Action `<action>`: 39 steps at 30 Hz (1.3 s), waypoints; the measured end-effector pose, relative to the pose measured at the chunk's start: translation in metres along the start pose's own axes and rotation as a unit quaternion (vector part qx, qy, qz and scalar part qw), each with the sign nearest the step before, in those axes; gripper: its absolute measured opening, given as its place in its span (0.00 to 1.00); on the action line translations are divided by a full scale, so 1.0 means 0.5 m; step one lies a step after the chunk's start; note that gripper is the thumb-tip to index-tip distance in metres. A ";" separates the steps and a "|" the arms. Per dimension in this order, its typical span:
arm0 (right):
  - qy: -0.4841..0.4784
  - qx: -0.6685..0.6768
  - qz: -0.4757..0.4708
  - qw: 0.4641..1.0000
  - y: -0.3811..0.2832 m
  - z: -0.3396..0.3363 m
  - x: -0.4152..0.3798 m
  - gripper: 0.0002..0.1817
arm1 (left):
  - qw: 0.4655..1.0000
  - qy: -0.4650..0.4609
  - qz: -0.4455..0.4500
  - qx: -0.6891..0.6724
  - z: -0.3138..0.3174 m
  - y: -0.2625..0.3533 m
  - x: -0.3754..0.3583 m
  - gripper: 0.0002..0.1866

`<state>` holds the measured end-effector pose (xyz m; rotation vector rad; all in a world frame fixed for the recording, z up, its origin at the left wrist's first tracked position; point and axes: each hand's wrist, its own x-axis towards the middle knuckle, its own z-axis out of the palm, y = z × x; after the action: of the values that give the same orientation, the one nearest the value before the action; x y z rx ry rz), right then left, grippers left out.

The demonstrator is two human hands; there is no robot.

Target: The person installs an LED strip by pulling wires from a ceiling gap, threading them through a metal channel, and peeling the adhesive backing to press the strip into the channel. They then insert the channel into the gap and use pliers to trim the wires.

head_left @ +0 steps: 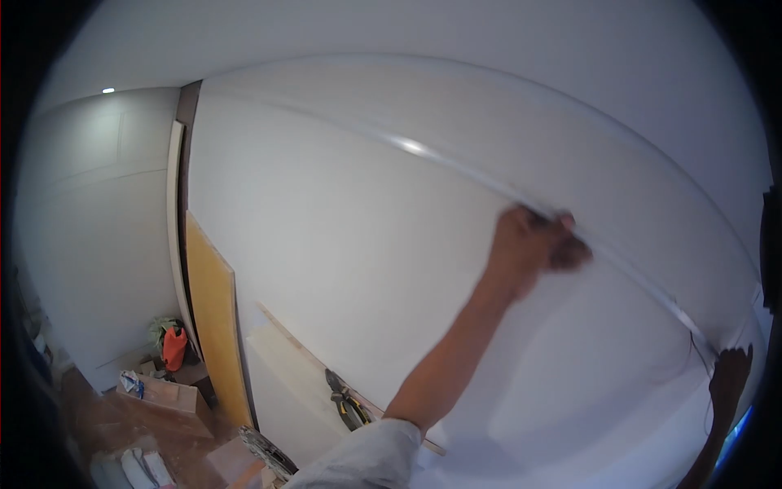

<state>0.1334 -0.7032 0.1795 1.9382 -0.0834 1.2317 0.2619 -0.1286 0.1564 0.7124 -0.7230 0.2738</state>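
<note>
A long, thin, shiny metal strip [472,173] runs slantwise across the white wall, high at the left and low at the right. My left hand [538,244] is closed at the middle of the strip, its fingers bent and somewhat blurred; what lies inside them is partly hidden. Far to the right, my right hand [731,373] grips the strip near its lower end, dark in shadow at the picture's edge. A thin wire [692,346] hangs in a loop beside the right hand.
Below my left forearm, pliers [350,403] with black and yellow handles rest by a narrow wooden strip [297,346]. A yellowish board [216,310] leans at the left. Beyond stand a cardboard box [175,403] and an orange item [173,348]. White bundles [145,470] lie lower left.
</note>
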 end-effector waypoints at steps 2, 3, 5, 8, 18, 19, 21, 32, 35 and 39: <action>0.036 -0.038 -0.004 0.999 -0.003 0.039 -0.050 0.07 | 0.998 -0.033 -0.053 0.011 0.007 -0.045 -0.048 0.19; 0.029 -0.041 0.035 0.998 0.004 0.052 -0.076 0.09 | 0.998 -0.029 -0.057 0.007 0.010 -0.060 -0.064 0.19; 0.050 -0.061 0.055 0.995 0.033 0.073 -0.133 0.12 | 0.998 -0.025 -0.051 -0.007 0.003 -0.084 -0.081 0.19; 0.016 -0.037 0.076 0.996 0.011 0.020 -0.144 0.13 | 0.999 -0.038 0.013 -0.014 -0.017 -0.127 -0.092 0.12; 0.110 0.018 0.154 0.982 -0.069 -0.175 -0.085 0.11 | 0.959 -0.193 0.206 0.019 -0.021 -0.123 -0.113 0.20; 0.098 0.047 0.176 0.978 -0.068 -0.186 -0.087 0.13 | 0.955 -0.208 0.211 0.022 -0.035 -0.128 -0.122 0.21; 0.085 0.072 0.202 0.973 -0.078 -0.199 -0.079 0.15 | 0.948 -0.235 0.215 0.025 -0.067 -0.132 -0.136 0.22; 0.212 0.237 0.317 0.894 -0.243 -0.319 -0.106 0.31 | 0.966 -0.025 0.249 -0.056 -0.200 -0.168 -0.272 0.14; 0.113 0.553 0.348 0.748 -0.310 -0.345 -0.090 0.25 | 0.974 0.002 0.206 -0.094 -0.218 -0.191 -0.311 0.13; 0.109 0.766 0.380 0.507 -0.297 -0.289 -0.034 0.24 | 0.974 0.016 0.185 -0.128 -0.233 -0.214 -0.351 0.10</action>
<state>0.0865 -0.5149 0.1042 3.3507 0.5772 2.6972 0.2427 -0.1266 -0.0794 0.3241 -0.8413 0.5196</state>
